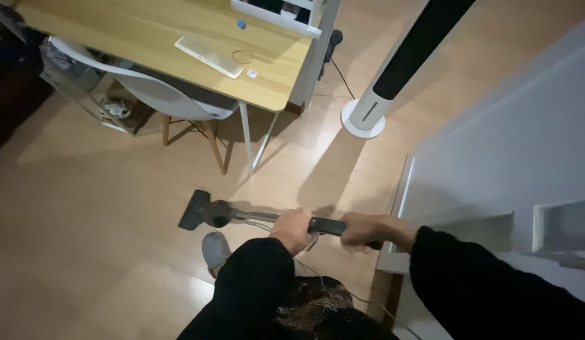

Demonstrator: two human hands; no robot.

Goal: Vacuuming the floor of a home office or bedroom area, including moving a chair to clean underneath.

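Both our hands on the vacuum wand, head down on the wooden floor

Our left hand (293, 228) has its fingers wrapped round the vacuum wand (267, 218) further down; our right hand (363, 230) is clenched on the dark handle end, just behind the left; the wand runs left to the black floor head (195, 210), which sits flat on the light wood floor (84, 208); a grey slipper (215, 250) is just beside it, under the wand; up ahead there's a wooden worktop (179, 25) with a white keyboard (208, 56), a white chair (160, 94) tucked under it, and a white tower fan (393, 69) standing off to the right.
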